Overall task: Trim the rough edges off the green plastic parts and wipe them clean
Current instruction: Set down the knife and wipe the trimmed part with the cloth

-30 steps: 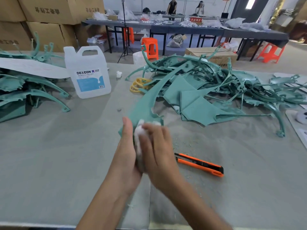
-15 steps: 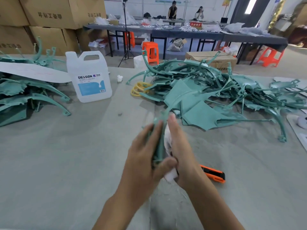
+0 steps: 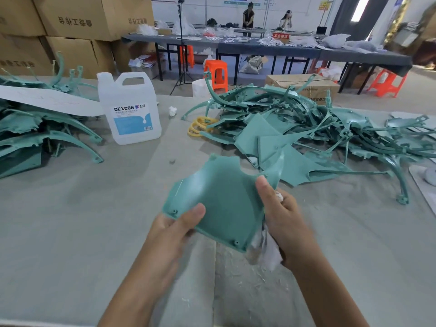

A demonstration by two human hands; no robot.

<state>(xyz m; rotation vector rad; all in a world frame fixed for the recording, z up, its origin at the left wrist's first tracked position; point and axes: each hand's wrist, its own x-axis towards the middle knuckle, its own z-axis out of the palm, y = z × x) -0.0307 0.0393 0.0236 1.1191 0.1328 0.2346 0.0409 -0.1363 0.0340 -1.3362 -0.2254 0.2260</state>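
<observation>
Head view of the grey work table [image 3: 70,232]. Its far edge runs across at 12 o'clock, behind the jug [image 3: 132,109]; its near edge lies at 6 o'clock, under the forearms. Bare surface opens at 8 to 9 o'clock of the hands, as far as the left pile of green parts [image 3: 35,128], and again at 4 o'clock, below the right pile of green parts [image 3: 306,128]. Pale shavings [image 3: 259,277] lie scattered at 6 o'clock beneath the hands.

Containers: the white translucent jug stands upright and capped at 10 o'clock, just beside the left pile; its fill level cannot be told. Closed cardboard cartons [image 3: 89,15] are stacked beyond the table at 11 o'clock, and one closed carton [image 3: 304,87] sits behind the right pile at 1 o'clock. Yellow rings [image 3: 200,125] touch the near left margin of the right pile.

The green plastic part [image 3: 219,197], a curved panel with a notch in its upper edge, is held clear of the table at centre, broad face up. The left hand [image 3: 169,234] grips its lower left corner: thumb laid flat on the upper face, the other fingers hidden below. The right hand [image 3: 283,218] pinches its right edge, thumb tip on top beside the notch, fingers curled behind, with a white cloth wad [image 3: 271,253] bunched in the palm against the part's lower right corner.
</observation>
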